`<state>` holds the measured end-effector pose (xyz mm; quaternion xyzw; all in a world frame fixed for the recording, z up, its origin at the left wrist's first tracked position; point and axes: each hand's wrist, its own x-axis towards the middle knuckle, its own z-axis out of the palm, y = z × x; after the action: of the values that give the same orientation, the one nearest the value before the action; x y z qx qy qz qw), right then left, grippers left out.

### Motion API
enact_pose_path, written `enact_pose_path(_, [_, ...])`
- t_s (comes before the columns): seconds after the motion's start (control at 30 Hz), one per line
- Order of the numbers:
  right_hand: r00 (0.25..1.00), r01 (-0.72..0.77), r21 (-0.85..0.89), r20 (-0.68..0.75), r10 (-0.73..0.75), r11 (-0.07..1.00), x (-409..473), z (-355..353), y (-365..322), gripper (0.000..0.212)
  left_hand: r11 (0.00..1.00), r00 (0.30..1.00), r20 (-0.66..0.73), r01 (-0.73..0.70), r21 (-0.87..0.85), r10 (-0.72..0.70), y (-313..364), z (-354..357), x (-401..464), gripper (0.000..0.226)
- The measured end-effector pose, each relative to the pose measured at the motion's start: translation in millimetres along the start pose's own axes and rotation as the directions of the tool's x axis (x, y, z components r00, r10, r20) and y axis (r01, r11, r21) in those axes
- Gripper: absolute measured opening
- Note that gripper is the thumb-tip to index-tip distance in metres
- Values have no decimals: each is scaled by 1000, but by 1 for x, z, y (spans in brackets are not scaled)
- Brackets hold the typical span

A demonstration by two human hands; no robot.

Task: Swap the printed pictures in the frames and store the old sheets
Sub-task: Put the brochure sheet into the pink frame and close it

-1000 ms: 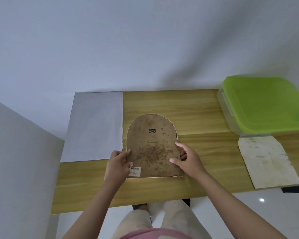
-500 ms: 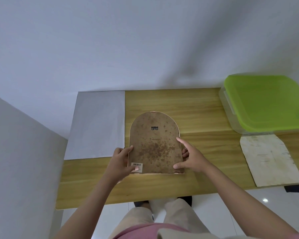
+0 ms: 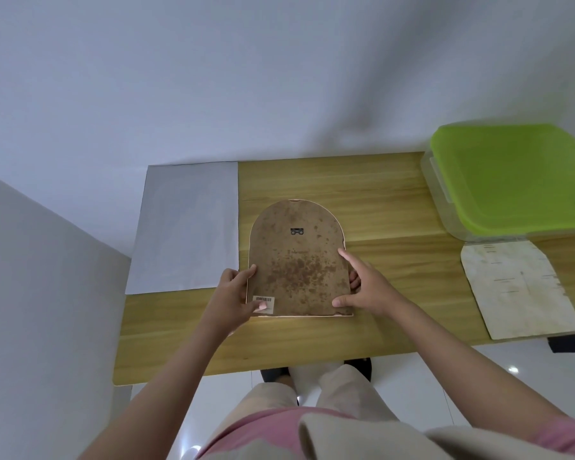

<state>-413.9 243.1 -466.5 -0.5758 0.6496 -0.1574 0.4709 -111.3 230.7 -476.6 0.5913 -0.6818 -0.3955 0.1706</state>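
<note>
Wooden table point(image 3: 362, 194) against a pale wall: an arched frame point(image 3: 296, 260) lies face down at its middle. Left hand point(image 3: 234, 298) pinches its left edge; right hand point(image 3: 367, 288) grips its right edge. An old sheet point(image 3: 518, 290) lies by the right edge.

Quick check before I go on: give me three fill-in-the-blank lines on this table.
1. The arched frame lies with its ____ side up.
2. The storage box has a ____ lid.
3. The barcode sticker sits under the ____ hand's thumb.

Missing words: back; green; left
</note>
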Motion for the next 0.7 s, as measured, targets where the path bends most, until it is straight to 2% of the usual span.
enact_pose_path(0.1, [1000, 17, -30, 13, -17, 999, 0, 0, 0, 115, 1000, 999, 42, -25, 16, 24, 0, -3, 0, 84])
enact_pose_path(0.23, [1000, 14, 23, 4, -14, 1000, -1, -2, 3, 113, 999, 992, 123, -8, -43, 14, 0, -7, 0, 95])
enact_pose_path(0.37, [1000, -3, 99, -29, 6, 995, -1, -3, 7, 108, 1000, 997, 73, 1, -31, 1, 0, -4, -2, 91])
enact_pose_path(0.47, [999, 2, 58, -53, 1, 998, 0, 1, 7, 105, 1000, 999, 40, 8, -4, -8, -1, 0, -2, 88])
enact_pose_path(0.7, [998, 5, 0, -61, -5, 1000, -2, 1, 3, 102, 1000, 998, 58, -13, 28, 11, 0, -6, 3, 82])
